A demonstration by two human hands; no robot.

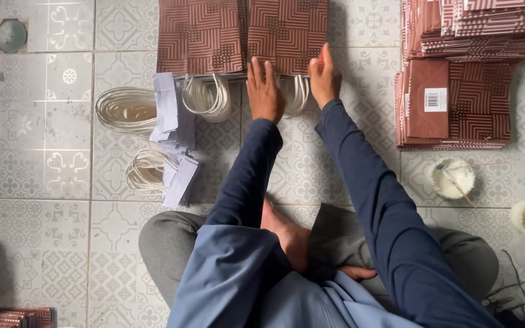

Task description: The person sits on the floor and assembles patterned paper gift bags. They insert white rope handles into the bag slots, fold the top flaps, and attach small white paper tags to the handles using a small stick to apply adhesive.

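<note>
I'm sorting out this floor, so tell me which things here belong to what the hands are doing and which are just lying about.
In hand:
- left hand and right hand, on the right patterned paper bag
- left patterned bag beside it
- white cord handles

Lying about:
- loose handle bundles with paper strips
- folded bag stacks
- small white bowl with a stick
- floor drain

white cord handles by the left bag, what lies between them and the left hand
In the head view, only bare patterned floor tile separates the white cord handles from the left hand, which rests on the right paper bag.
</note>
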